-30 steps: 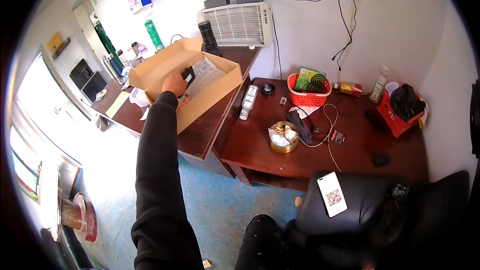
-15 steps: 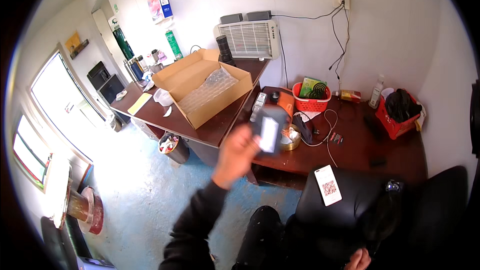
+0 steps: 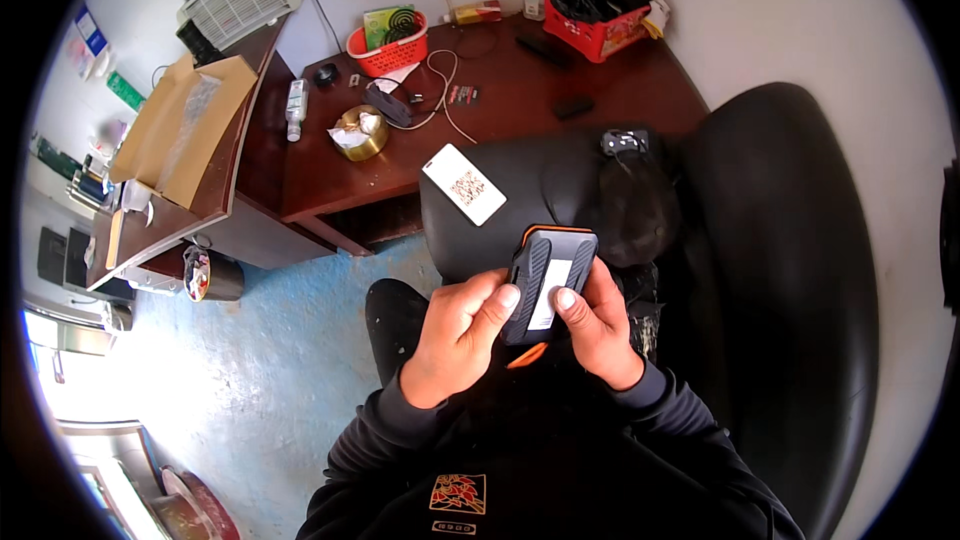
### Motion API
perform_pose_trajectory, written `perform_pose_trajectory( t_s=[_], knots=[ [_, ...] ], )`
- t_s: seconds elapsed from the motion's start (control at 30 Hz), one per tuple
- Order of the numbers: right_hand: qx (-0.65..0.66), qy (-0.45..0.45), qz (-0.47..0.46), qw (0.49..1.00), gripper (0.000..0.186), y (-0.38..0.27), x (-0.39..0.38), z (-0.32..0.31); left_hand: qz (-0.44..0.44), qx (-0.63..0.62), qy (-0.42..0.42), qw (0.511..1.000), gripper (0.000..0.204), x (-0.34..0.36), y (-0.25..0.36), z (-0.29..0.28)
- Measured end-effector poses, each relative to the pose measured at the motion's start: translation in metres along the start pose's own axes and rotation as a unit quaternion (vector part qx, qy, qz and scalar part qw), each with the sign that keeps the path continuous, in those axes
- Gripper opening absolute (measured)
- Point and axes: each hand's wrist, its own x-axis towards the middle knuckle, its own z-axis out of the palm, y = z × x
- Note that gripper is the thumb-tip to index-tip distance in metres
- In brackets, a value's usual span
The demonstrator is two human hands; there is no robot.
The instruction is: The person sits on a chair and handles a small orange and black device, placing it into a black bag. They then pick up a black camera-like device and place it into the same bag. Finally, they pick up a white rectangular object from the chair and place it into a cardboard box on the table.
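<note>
Both hands hold a dark grey rugged handheld device (image 3: 538, 285) with ribbed sides, an orange edge and a white label facing up. My left hand (image 3: 455, 330) grips its left side, thumb pressed on the edge. My right hand (image 3: 600, 320) wraps the other side, its thumb lying on the label. An orange strap or tab (image 3: 527, 355) shows below the device. Just beyond it, a white card with a square code (image 3: 465, 185) lies on a black padded seat (image 3: 545, 165).
A dark red desk (image 3: 500, 85) bears a gold bowl (image 3: 358, 133), cables, a clear bottle (image 3: 297, 110) and two red baskets (image 3: 388, 55) (image 3: 592, 35). An open carton (image 3: 215, 130) stands on the left desk. A waste bin (image 3: 215, 275) is below. A black chair back (image 3: 790, 270) rises at right.
The device in my left hand has come from over the desk edge toward my lap. My right hand has come up and taken hold of it too. The view has tilted down.
</note>
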Motion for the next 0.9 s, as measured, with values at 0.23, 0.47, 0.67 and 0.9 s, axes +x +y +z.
perform_pose_trajectory(
  t_s=[0.23,0.47,0.67,0.9],
  knots=[
    [0.035,-0.007,0.028,0.999,0.055,-0.013,-0.024,-0.012,0.087,0.104,-0.058,0.989,0.022,-0.008,0.0,0.016],
    [0.094,-0.003,0.046,0.994,0.051,-0.007,-0.037,-0.025,0.108,0.102,-0.031,0.988,0.023,-0.017,-0.002,0.035],
    [0.036,0.021,0.023,0.999,0.069,0.002,-0.048,-0.013,0.099,0.186,-0.042,0.977,0.024,-0.017,0.003,0.037],
    [0.045,-0.032,0.119,0.991,0.098,0.01,-0.048,-0.026,0.106,0.202,-0.067,0.971,0.023,-0.02,0.008,0.034]
  ],
)
